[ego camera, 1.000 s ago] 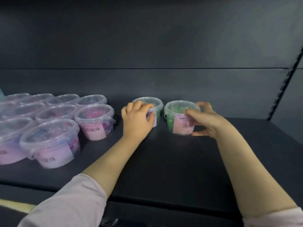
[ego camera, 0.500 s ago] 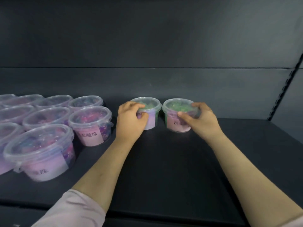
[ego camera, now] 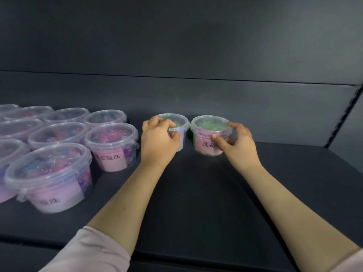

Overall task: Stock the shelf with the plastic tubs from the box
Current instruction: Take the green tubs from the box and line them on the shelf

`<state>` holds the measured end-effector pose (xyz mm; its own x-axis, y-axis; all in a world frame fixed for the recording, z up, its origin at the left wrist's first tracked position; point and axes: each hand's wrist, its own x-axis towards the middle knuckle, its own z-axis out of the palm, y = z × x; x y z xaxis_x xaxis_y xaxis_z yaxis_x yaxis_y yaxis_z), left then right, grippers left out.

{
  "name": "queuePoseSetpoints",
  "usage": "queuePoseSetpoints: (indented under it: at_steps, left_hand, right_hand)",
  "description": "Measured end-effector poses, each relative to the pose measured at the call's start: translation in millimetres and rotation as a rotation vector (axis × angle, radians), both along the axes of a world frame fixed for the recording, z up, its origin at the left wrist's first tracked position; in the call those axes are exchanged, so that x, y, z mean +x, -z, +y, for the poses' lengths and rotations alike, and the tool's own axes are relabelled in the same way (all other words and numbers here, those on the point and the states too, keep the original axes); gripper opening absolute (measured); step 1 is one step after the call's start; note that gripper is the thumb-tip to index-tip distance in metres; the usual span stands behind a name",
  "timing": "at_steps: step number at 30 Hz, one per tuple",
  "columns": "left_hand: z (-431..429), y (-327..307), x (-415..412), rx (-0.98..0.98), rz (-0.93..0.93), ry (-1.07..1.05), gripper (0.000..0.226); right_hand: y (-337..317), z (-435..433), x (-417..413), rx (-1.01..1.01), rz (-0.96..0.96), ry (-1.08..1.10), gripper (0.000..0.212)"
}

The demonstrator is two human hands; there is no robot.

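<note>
Both hands are at work near the back of the dark shelf (ego camera: 196, 203), each closed around its own small clear tub of green contents. The left hand (ego camera: 157, 141) curls over the near left side of the left tub (ego camera: 179, 125), its fingers bent across the lid's edge and its thumb pressed to the pale label on the wall, so much of that tub is hidden behind the knuckles. The right hand (ego camera: 238, 147) grips the right tub (ego camera: 208, 132) more loosely: the thumb lies on the front of the pink label, the bent fingers hook over the lid rim at the right side, and the palm stands off from the wall. The two tubs stand upright on the shelf, just beside each other (whether their rims actually touch cannot be told), close to the back panel (ego camera: 196, 99). To the left, set a little apart, a block of larger lidded tubs (ego camera: 113, 146) with pink and purple contents stands in rows, the nearest ones blurred. A pale pink sleeve (ego camera: 92, 252) covers the left forearm near the bottom edge.
</note>
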<state>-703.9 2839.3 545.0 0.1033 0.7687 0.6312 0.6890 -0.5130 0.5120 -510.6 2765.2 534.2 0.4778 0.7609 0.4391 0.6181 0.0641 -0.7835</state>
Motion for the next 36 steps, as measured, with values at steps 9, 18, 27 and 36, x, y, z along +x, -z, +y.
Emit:
queuePoseSetpoints:
  at_steps: [9, 18, 27, 36]
  left_hand:
    - [-9, -2, 3, 0.041, 0.058, -0.005, 0.035]
    - [-73, -30, -3, 0.392, 0.207, 0.2, 0.026]
    - [-224, -2, -9, 0.604, 0.151, 0.706, 0.022]
    - [-363, 81, -6, 0.532, 0.369, 1.113, 0.032]
  right_hand:
    - [-3, -5, 1, -0.04, -0.086, -0.036, 0.072]
    - [-37, -139, -35, -0.123, -0.558, 0.397, 0.046]
    - [-13, -334, -100, -0.228, -0.65, 0.816, 0.039]
    - [82, -530, -151, -0.519, -0.422, 1.054, 0.043]
